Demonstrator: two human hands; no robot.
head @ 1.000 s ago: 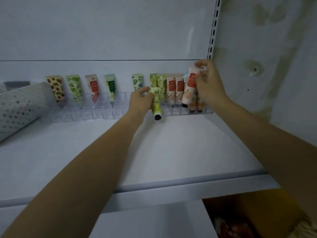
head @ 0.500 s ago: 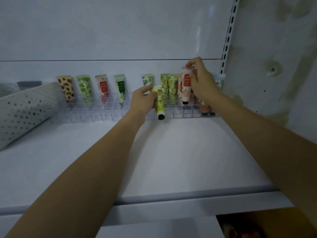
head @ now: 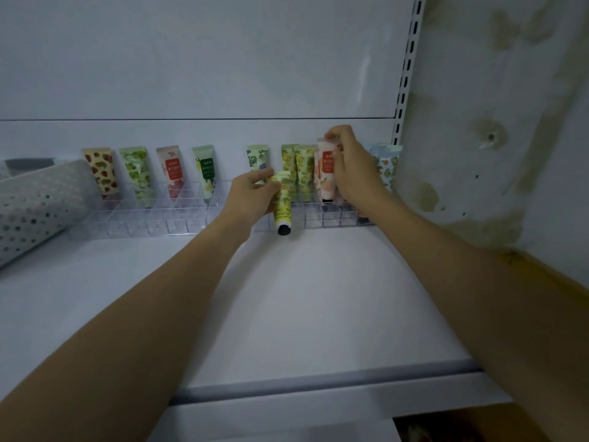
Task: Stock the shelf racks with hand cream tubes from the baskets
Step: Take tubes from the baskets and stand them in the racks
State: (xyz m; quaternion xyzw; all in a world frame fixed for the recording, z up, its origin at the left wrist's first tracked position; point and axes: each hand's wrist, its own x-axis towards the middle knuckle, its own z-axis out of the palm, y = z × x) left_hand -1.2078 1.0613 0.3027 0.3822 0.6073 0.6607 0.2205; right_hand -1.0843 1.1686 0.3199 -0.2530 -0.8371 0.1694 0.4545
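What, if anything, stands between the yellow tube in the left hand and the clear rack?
Nothing visible does. The left hand holds the yellow tube cap-down just in front of the clear rack, whose front slots there look empty. The right hand holds a peach tube further right.

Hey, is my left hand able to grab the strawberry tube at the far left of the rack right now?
Probably not yet. The left hand grips a yellow-green tube, so its fingers are taken. Nothing stands before the strawberry tube; the basket lies beside it.
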